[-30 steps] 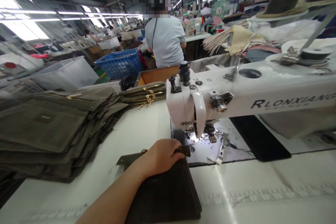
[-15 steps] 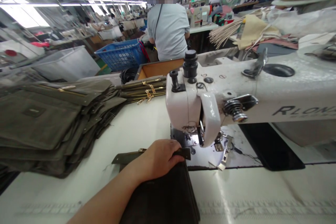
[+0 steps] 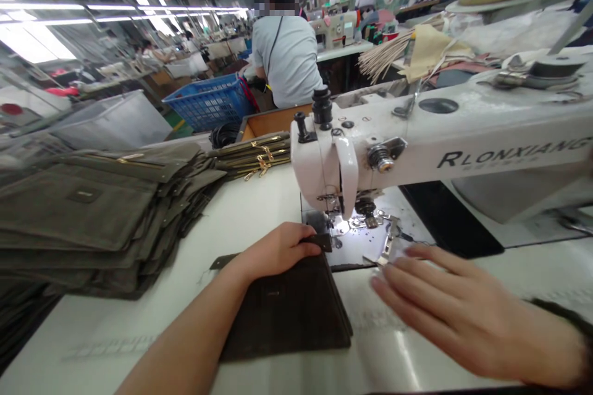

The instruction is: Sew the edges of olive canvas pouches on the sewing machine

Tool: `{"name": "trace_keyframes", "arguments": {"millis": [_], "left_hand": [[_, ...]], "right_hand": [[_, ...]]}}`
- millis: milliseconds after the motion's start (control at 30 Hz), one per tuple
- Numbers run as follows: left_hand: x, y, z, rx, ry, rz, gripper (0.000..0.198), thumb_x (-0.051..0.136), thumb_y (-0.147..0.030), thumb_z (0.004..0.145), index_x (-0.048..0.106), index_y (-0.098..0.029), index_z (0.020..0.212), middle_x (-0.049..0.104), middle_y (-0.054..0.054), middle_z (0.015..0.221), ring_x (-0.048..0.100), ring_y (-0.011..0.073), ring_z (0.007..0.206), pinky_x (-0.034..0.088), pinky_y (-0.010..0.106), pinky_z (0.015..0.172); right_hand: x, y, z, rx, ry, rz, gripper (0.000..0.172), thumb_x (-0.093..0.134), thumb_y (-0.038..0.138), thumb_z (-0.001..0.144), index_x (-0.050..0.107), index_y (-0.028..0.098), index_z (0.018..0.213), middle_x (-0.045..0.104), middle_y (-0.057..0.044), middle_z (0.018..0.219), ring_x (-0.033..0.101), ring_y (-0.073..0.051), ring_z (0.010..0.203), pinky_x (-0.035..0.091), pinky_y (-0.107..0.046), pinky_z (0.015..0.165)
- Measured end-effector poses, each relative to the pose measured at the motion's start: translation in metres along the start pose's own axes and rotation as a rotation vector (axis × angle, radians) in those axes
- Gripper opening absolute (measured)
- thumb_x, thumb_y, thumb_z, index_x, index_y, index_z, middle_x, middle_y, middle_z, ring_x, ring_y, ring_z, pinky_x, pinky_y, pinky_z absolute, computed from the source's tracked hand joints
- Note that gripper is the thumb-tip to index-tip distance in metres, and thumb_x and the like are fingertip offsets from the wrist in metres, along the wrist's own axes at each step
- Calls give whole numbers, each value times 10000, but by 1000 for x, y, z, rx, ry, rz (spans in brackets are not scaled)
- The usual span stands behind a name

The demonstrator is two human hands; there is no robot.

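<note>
My left hand [image 3: 282, 251] is closed on the top edge of a dark olive fabric pouch [image 3: 287, 315], thumb toward me. The pouch lies flat on the white table, and the end of its top strip is right beside the needle area of a white sewing machine [image 3: 319, 160]. My right hand [image 3: 449, 308] is over the table to the right, fingers stretched out and nothing in them. Its fingertips are near a metal guide [image 3: 389, 244] on the machine bed. Under my left hand, part of the pouch's top edge is hidden.
Olive pouches [image 3: 92, 210] are heaped at the left. Behind them lies a stack of zippered pouches [image 3: 259, 154]. A blue basket [image 3: 208, 99] and a grey bin [image 3: 115, 117] stand beyond the table. A person in a light shirt [image 3: 287, 55] sits ahead, facing away.
My right hand has come into view from the right. My left hand, still on the pouch, has shifted slightly up the picture toward the needle area. The camera view has also shifted.
</note>
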State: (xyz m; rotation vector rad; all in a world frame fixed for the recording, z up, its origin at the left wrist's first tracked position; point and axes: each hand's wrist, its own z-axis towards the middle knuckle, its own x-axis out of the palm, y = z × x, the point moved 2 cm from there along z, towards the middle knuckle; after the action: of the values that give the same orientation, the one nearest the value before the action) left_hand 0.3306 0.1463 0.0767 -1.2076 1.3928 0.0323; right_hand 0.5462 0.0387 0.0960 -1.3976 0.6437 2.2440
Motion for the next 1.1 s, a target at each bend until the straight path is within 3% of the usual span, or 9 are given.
{"name": "trace_keyframes", "arguments": {"millis": [167, 367, 500, 833, 1100], "left_hand": [[-7, -5, -7, 33, -13, -50, 209, 461, -314, 816, 559, -140, 753, 557, -14, 689, 496, 129, 655, 341, 214, 590], [-10, -6, -9, 22, -8, -52, 233, 455, -331, 817, 550, -144, 718, 524, -23, 650, 472, 118, 629, 334, 205, 568], [-9, -5, -6, 30, 5, -60, 253, 418, -327, 833, 563, -138, 748, 556, -8, 689, 489, 128, 660, 350, 211, 601], [-16, -7, 0, 32, 61, -14, 290, 390, -336, 835, 574, -127, 757, 574, 5, 691, 502, 135, 660, 369, 220, 621], [-15, -3, 8, 17, 62, 19, 303, 390, -347, 823, 600, -129, 847, 621, 25, 789, 540, 161, 733, 391, 228, 676]], "right_hand": [[38, 3, 41, -314, -12, -231, 223, 392, 137, 853, 523, 138, 1033, 524, -21, 712, 467, -137, 612, 354, -309, 561], [41, 6, 40, -442, -151, -208, 130, 471, 157, 811, 574, 120, 882, 522, -24, 751, 458, -128, 613, 329, -303, 546], [41, 5, 35, -457, -168, -188, 139, 468, 150, 810, 580, 124, 888, 555, -48, 842, 476, -131, 643, 354, -309, 584], [41, 2, 34, -377, -208, -119, 138, 473, 131, 809, 595, 116, 871, 577, -30, 773, 472, -128, 620, 376, -298, 584], [44, -4, 35, -350, -196, -80, 152, 449, 117, 826, 585, 102, 893, 596, -53, 838, 492, -132, 670, 395, -285, 609]]}}
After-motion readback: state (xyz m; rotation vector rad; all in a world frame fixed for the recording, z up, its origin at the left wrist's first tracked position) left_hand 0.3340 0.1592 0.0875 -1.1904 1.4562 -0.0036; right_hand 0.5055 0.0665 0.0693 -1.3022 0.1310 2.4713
